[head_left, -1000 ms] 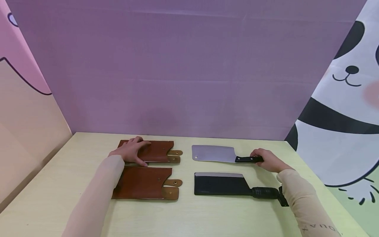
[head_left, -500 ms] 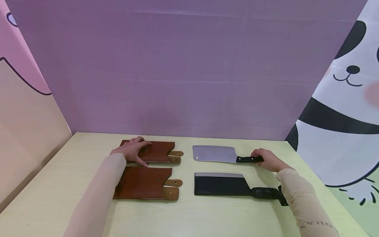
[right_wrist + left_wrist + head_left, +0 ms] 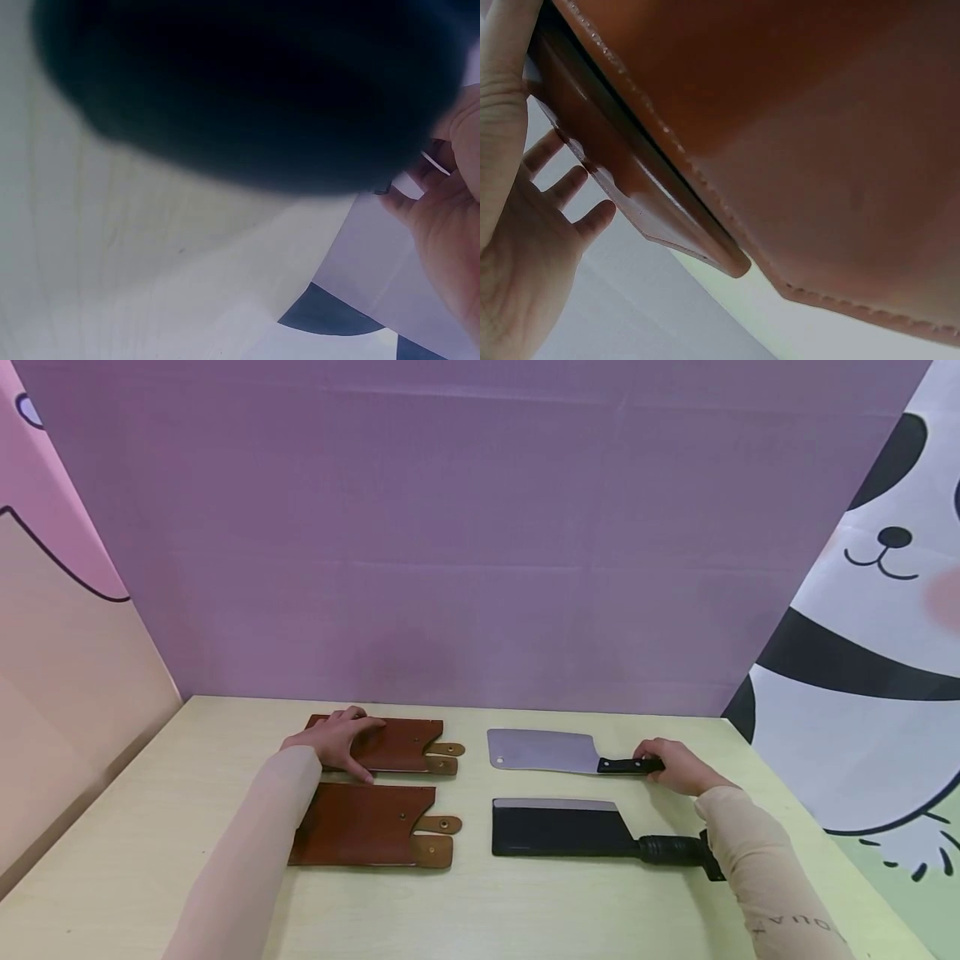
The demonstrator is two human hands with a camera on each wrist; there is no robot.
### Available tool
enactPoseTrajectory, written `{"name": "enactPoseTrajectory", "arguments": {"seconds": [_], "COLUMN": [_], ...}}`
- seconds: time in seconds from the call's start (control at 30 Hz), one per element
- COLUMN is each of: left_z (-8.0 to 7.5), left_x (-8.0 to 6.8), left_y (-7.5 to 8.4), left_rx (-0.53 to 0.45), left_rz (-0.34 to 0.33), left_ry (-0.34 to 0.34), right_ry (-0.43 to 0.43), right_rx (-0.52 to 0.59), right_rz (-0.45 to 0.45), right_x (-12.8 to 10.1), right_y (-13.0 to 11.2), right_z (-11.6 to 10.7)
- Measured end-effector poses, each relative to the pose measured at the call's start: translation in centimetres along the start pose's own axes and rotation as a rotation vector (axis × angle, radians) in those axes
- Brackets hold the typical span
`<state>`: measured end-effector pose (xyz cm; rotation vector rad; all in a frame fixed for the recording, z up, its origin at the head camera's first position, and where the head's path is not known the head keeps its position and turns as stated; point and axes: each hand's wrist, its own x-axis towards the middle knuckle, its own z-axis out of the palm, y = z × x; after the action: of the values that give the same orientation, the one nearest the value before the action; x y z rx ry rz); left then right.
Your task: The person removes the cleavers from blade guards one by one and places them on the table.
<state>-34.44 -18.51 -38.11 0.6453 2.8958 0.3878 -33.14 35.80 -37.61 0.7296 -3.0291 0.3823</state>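
Two brown leather cleaver sheaths lie flat on the left of the table, one behind the other. My left hand (image 3: 330, 742) spans the far sheath (image 3: 405, 739), thumb along its near edge and fingers at its far edge. Nearer me lies the second sheath (image 3: 360, 822), partly hidden by the left sleeve. At the right, my right hand (image 3: 675, 764) grips the end of the black handle of a silver cleaver (image 3: 543, 750). In front of that cleaver rests a black-bladed cleaver (image 3: 562, 828). In the left wrist view, fingers (image 3: 568, 184) reach along the far sheath's edge.
The pale wooden table (image 3: 480, 910) ends at a purple backdrop (image 3: 480, 568). A cartoon panda panel (image 3: 862, 693) stands at the right. The right sleeve (image 3: 757, 860) passes over the black cleaver's handle end.
The far sheath under my left hand and the silver cleaver have shifted very slightly right, mostly in the first half second. The nearer sheath and black cleaver stay put.
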Motion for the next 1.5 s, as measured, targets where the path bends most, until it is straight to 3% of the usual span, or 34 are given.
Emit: {"name": "enactPoseTrajectory", "arguments": {"seconds": [0.63, 1.27, 1.5], "left_z": [0.33, 0.46, 0.55], "left_x": [-0.02, -0.33, -0.15], "left_y": [-0.22, -0.04, -0.86], "left_rx": [-0.041, -0.087, -0.074], "left_rz": [-0.023, 0.003, 0.010], "left_ry": [-0.025, -0.014, 0.005], "right_ry": [-0.014, 0.001, -0.025], "right_rx": [-0.004, 0.004, 0.014], "right_rz": [-0.009, -0.018, -0.010], "right_x": [0.18, -0.26, -0.33], "right_y": [-0.11, 0.15, -0.18], "right_z": [0.09, 0.22, 0.03]}}
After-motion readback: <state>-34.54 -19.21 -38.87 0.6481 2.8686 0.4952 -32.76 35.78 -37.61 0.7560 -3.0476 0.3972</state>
